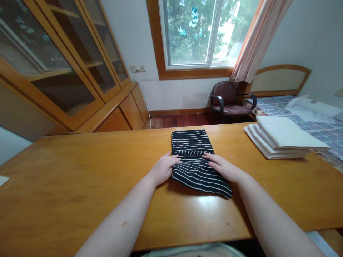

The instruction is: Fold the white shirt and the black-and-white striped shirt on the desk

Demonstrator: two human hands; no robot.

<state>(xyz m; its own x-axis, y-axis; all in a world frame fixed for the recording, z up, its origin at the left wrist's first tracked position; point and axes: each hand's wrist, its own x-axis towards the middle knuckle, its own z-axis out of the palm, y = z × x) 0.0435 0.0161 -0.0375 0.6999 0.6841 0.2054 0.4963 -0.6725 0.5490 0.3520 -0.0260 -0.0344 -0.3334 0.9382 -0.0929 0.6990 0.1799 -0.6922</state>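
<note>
A black cloth piece with thin white stripes (pixel 198 175), which looks like a folded garment, lies lengthwise on the wooden table (pixel 80 171). A gathered band crosses it near the middle, and its near end flares out to the right. On its left edge rests my left hand (pixel 164 167), fingers stretched out over the fabric. My right hand (pixel 223 167) lies on the right edge at about the same height, its fingers extended and slightly apart. Both hands touch the cloth from above without gripping it.
A stack of folded white sheets or cloths (pixel 284 139) sits at the table's right end. Beyond the table stand a maroon armchair (pixel 227 96) and a bed (pixel 297 110). A glass-doored cabinet (pixel 75 60) rises at the left. A white cord (pixel 144 100) hangs from the wall socket.
</note>
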